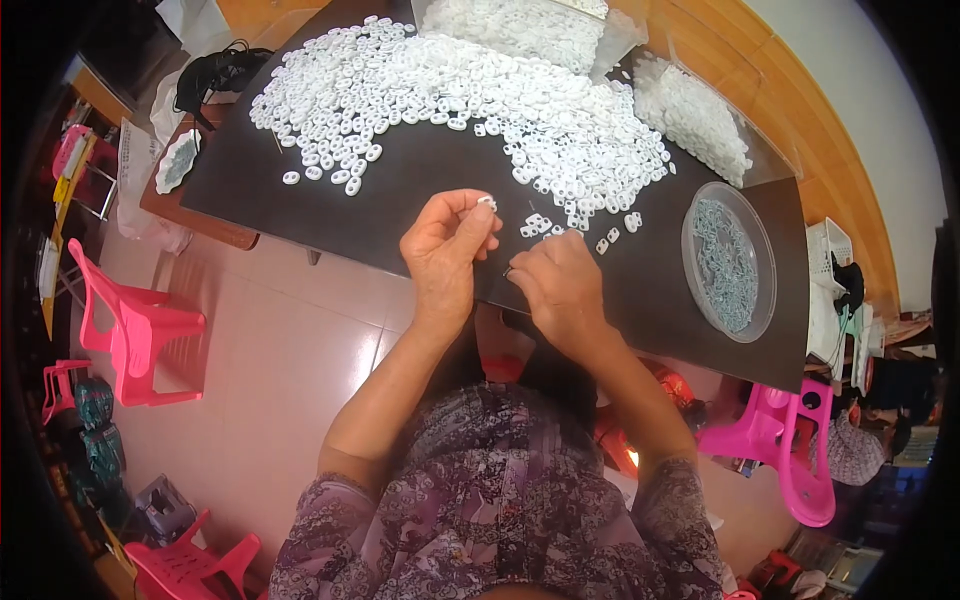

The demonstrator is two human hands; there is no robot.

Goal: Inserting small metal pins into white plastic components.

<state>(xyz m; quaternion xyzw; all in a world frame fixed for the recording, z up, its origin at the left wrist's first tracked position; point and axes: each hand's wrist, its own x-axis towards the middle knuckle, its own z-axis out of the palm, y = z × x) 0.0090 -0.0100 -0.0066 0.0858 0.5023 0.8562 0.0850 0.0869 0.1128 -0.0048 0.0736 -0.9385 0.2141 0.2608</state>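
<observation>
While the dark surface (pixel 650 305) spreads out before me, a great heap of white two-holed pieces (pixel 480 85) sweeps across its far side; behind that, clear bins (pixel 622 45) hold more of them; over on my right sits the round clear tub (pixel 772 280), loaded with small blue-grey bits (pixel 725 265); now to the near edge, where my left grip (pixel 445 245) is closed, thumb against fingers; my right grip (pixel 562 280) is beside it, apart, fingers curled in, and I cannot tell whether they close on anything; just beyond lie some loose pieces (pixel 530 226); and smallest, one white piece (pixel 487 202), pinched at my left fingertips!
</observation>
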